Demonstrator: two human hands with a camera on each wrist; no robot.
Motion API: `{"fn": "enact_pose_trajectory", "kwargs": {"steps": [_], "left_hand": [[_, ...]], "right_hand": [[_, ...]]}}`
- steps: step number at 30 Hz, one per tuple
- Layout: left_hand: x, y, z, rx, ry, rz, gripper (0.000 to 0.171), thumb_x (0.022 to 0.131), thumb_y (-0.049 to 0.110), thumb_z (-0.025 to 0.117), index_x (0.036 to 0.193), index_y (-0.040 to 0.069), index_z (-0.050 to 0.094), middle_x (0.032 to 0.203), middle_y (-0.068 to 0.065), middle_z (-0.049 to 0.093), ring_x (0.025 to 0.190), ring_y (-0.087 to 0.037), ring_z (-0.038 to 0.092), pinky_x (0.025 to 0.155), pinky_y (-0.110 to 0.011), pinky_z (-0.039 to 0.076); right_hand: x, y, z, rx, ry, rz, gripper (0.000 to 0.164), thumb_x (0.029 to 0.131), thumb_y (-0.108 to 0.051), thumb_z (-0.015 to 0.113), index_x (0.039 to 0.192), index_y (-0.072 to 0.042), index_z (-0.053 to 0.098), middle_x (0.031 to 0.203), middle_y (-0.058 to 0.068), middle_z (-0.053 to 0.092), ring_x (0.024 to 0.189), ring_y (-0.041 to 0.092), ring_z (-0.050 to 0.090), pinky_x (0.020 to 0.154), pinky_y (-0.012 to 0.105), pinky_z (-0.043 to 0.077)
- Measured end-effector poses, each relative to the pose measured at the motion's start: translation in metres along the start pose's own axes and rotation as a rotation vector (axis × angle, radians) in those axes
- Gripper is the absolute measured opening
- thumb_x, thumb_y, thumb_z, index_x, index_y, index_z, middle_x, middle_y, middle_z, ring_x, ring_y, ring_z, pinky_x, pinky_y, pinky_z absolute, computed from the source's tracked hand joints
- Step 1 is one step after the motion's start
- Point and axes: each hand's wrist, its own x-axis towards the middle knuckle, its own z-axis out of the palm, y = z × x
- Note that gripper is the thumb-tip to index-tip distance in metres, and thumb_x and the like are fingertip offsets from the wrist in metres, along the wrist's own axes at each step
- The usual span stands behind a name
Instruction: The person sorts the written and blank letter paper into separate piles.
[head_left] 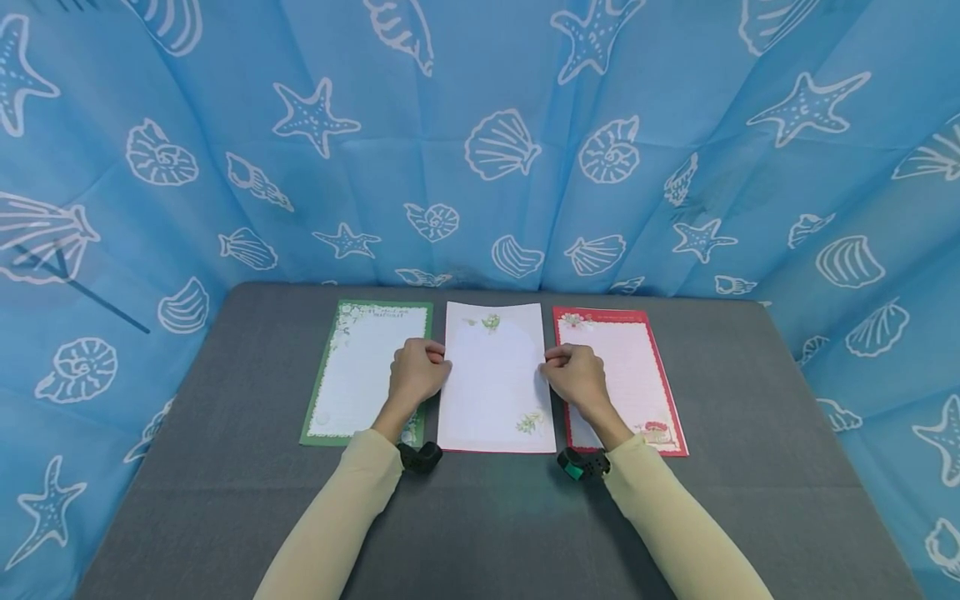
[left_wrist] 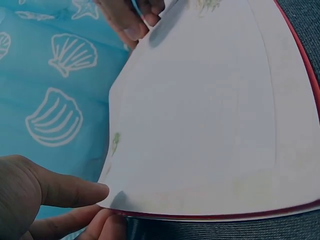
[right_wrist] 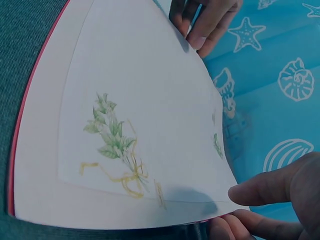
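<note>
A white sheet of stationery paper (head_left: 495,379) with small green leaf prints lies at the middle of the table, a thin red edge showing beneath it. At its left edge my left hand (head_left: 417,371) pinches the paper, thumb on top and fingers under, as the left wrist view shows. My right hand (head_left: 577,375) pinches the opposite edge the same way; its thumb (right_wrist: 265,187) presses near the margin. Between the hands the sheet bows slightly in both wrist views. A leafy sprig print (right_wrist: 112,132) with a yellow ribbon decorates one corner.
Left of the white sheet lies a green-bordered sheet (head_left: 360,358), partly under my left hand and forearm. A red-bordered sheet (head_left: 637,375) lies on the right, overlapped by my right hand. The grey tabletop (head_left: 495,525) meets a blue shell-print curtain (head_left: 450,167) behind.
</note>
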Motion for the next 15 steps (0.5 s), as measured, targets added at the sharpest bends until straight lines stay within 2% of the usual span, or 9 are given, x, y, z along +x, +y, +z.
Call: {"fn": "enact_pose_trajectory", "kwargs": {"steps": [5, 11, 15], "left_hand": [[0.0014, 0.0002, -0.0027, -0.036, -0.003, 0.002, 0.017, 0.087, 0.009, 0.073, 0.103, 0.003, 0.076, 0.084, -0.006, 0.073, 0.078, -0.025, 0.068, 0.074, -0.046, 0.055], [0.0029, 0.0002, -0.0047, -0.052, -0.012, -0.003, 0.02, 0.086, 0.008, 0.075, 0.105, 0.004, 0.074, 0.083, -0.006, 0.073, 0.078, -0.026, 0.068, 0.075, -0.047, 0.055], [0.0037, 0.0004, -0.0064, -0.069, -0.035, -0.013, 0.021, 0.087, 0.01, 0.074, 0.107, 0.003, 0.074, 0.085, -0.007, 0.073, 0.077, -0.025, 0.069, 0.073, -0.045, 0.056]], "right_hand": [[0.0003, -0.0006, 0.0003, 0.027, 0.01, -0.015, 0.021, 0.088, -0.009, 0.072, 0.105, 0.003, 0.072, 0.088, 0.014, 0.069, 0.075, 0.023, 0.062, 0.058, 0.026, 0.047], [0.001, 0.0, 0.0012, 0.096, -0.008, 0.004, 0.02, 0.088, -0.007, 0.073, 0.105, 0.003, 0.07, 0.087, 0.013, 0.069, 0.073, 0.019, 0.06, 0.059, 0.024, 0.046], [0.0003, -0.0006, -0.0007, 0.177, -0.035, 0.032, 0.023, 0.088, -0.004, 0.074, 0.108, 0.005, 0.067, 0.086, 0.013, 0.068, 0.071, 0.019, 0.063, 0.063, 0.025, 0.054]]}}
